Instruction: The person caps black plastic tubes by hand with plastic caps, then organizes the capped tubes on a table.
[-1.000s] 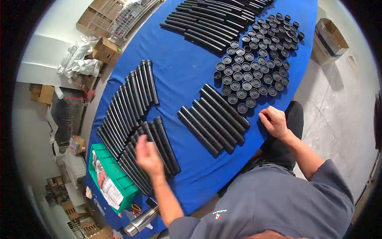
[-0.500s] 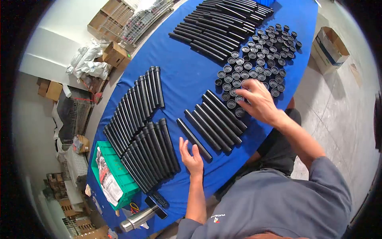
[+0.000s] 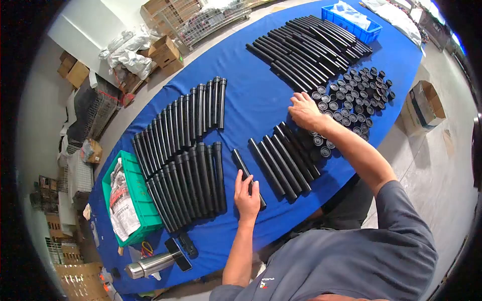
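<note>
My left hand (image 3: 247, 198) rests beside a single black tube (image 3: 242, 163), its fingers apart and touching the tube's side. Over the left edge of the many round black caps (image 3: 346, 104) is my right hand (image 3: 306, 111), palm down; its fingertips are bent, and whatever they may hold is hidden. Several loose black tubes (image 3: 273, 168) lie side by side between the two hands. Two rows of black tubes with wider ends (image 3: 188, 183) lie at the left. Another pile of black tubes (image 3: 306, 47) is at the far side.
A green crate (image 3: 148, 213) with printed paper stands at the left edge of the blue-covered table (image 3: 256, 103). Near it lie a phone (image 3: 178, 255) and a steel flask (image 3: 150, 266). A blue basket (image 3: 369, 34) is at the far end; a cardboard box (image 3: 422, 113) stands on the floor.
My right hand has moved from the near side of the caps to their left edge. My left hand has come against the single tube. The view has shifted, showing more of the far end.
</note>
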`<state>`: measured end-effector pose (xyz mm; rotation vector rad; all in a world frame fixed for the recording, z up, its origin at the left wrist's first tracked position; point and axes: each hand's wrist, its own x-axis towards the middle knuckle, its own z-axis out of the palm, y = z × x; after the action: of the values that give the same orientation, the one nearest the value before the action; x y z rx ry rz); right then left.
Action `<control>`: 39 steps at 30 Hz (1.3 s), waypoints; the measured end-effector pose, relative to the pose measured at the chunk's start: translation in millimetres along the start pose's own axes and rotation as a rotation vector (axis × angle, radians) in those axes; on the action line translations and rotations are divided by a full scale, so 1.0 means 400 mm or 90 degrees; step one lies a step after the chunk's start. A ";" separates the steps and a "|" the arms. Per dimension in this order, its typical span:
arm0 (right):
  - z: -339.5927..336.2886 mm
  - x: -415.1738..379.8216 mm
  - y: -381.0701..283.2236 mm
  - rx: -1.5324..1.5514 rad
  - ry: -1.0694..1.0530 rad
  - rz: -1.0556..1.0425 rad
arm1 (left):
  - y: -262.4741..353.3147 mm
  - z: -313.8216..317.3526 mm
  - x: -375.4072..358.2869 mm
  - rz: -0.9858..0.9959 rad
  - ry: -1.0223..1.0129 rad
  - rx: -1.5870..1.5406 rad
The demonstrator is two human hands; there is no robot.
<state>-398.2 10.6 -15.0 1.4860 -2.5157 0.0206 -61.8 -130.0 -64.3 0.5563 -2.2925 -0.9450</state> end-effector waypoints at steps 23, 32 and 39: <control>-0.053 -0.627 -0.175 0.306 0.116 0.289 | -0.007 0.001 -0.004 -0.018 -0.024 0.000; -0.184 -0.666 -0.204 0.370 0.173 0.367 | 0.004 -0.005 -0.007 -0.088 -0.004 0.185; -0.234 -0.638 -0.348 0.685 0.101 0.178 | 0.060 -0.033 0.031 -0.078 -0.164 0.250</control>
<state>-142.2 174.6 13.0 1.2424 -2.6210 1.6659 -65.9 -127.7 -34.8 0.7840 -2.7269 -0.6496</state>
